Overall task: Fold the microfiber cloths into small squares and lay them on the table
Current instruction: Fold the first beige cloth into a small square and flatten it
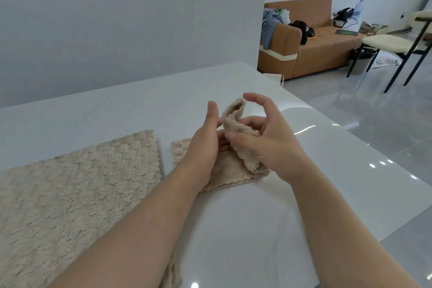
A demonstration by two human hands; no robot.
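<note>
A small beige microfiber cloth lies partly folded on the white table, its right part lifted into an upright fold. My right hand pinches that raised fold between thumb and fingers. My left hand stands edge-on against the left side of the fold with straight fingers, and its palm covers much of the cloth. A larger beige cloth lies spread flat at the left, apart from the small one.
The table's right edge runs diagonally from behind my hands to the lower right, with glossy floor beyond. A grey wall stands behind the table. Far right are a brown sofa with clutter and a cream chair.
</note>
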